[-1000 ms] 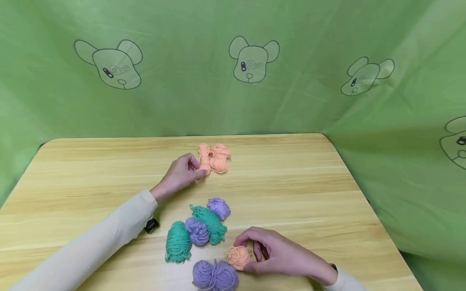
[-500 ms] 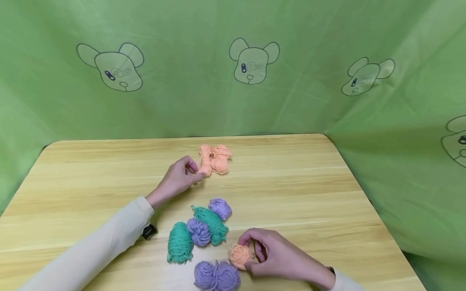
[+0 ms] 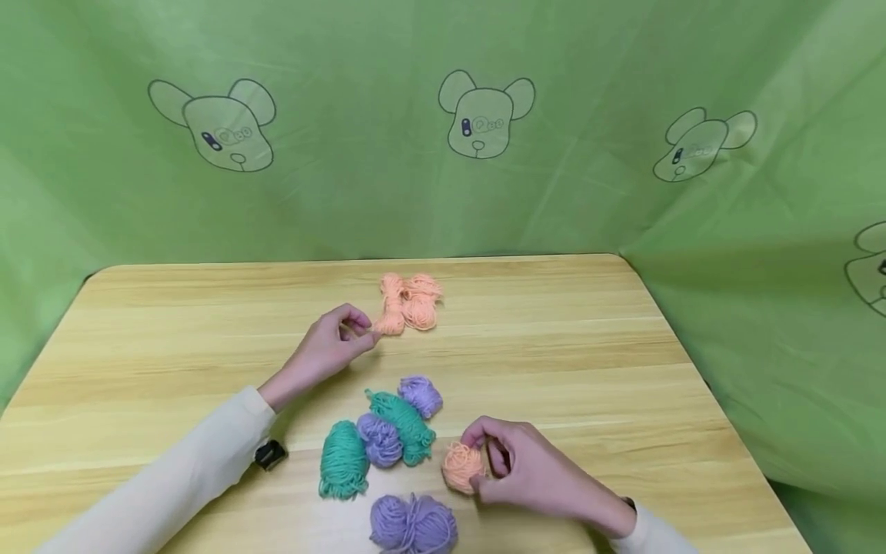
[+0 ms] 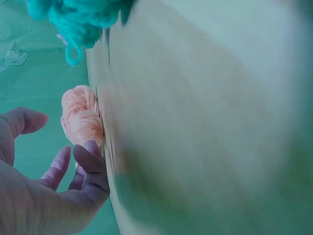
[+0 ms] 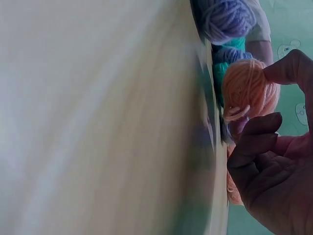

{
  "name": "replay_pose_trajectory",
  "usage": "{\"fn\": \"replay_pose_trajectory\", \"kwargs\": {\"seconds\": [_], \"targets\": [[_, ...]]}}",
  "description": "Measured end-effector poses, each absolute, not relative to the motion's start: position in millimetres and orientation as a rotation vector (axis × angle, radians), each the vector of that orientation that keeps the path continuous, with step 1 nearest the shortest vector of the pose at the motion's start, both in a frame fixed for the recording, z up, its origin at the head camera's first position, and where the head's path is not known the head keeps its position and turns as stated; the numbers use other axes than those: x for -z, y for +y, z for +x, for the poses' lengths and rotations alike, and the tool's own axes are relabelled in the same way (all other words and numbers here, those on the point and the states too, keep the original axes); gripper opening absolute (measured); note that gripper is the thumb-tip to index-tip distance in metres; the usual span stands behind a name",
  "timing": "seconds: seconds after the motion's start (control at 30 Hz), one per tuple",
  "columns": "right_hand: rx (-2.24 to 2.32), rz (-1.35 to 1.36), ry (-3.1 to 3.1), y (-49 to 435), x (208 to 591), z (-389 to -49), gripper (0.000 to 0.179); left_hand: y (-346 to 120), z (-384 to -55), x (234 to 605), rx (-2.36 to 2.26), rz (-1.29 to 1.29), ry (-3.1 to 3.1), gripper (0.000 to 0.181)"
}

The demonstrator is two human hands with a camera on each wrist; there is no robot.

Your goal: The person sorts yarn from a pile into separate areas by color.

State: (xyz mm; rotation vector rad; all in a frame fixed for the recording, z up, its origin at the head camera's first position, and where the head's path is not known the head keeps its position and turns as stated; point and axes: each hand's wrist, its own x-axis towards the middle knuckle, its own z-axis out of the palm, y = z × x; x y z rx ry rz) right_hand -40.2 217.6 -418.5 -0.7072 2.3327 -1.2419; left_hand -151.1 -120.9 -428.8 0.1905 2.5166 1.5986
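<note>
My right hand (image 3: 529, 471) pinches a peach yarn ball (image 3: 462, 468) between thumb and fingers, at the near middle of the table. In the right wrist view the ball (image 5: 250, 88) appears held by its side, lifted slightly off the wood. Farther back, my left hand (image 3: 324, 345) is beside peach yarn skeins (image 3: 420, 312) lying together. Its fingers are parted and hold nothing; the left wrist view shows a gap between the thumb and fingers, with a peach skein (image 4: 80, 115) just beyond the fingertips.
Between the hands lie two green yarn skeins (image 3: 344, 460) and two small purple yarn skeins (image 3: 379, 440) in a row. A larger purple skein (image 3: 413, 525), tied in the middle, lies at the near edge of view. Green cloth (image 3: 360, 192) encloses the wooden table (image 3: 588, 338).
My left hand has let go of the peach skein and drawn back left. The right hand has moved the peach ball slightly away from the large purple skein.
</note>
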Motion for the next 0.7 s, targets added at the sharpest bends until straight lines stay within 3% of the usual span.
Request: {"fn": "replay_pose_trajectory", "kwargs": {"seconds": [0.7], "targets": [[1.461,-0.433,2.502,211,415,-88,0.037,-129,-115,422,-1.647,0.173,2.501,0.027]]}}
